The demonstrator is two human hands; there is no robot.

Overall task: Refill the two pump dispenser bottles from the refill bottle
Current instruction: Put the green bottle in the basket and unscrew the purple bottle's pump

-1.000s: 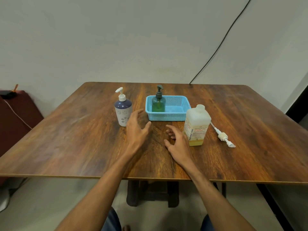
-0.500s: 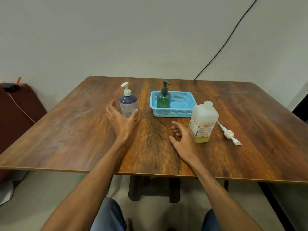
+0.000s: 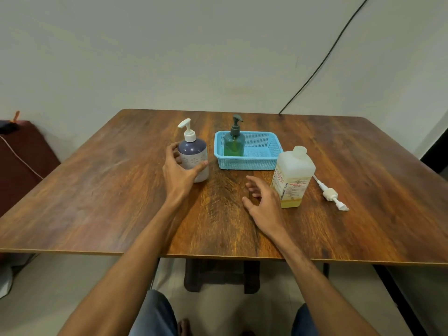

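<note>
Half a second back the purple bottle (image 3: 194, 155) was only being reached for; now it's gripped by the left hand (image 3: 180, 174), fingers (image 3: 172, 151) and thumb wrapped round its lower half. So the first refill seems to be getting started. It's stood upright on the desk (image 3: 109, 190), white pump screwed on, pale dotted base. Right hand (image 3: 263, 204) is held loose and open just beside the refill bottle (image 3: 293, 175).
</note>
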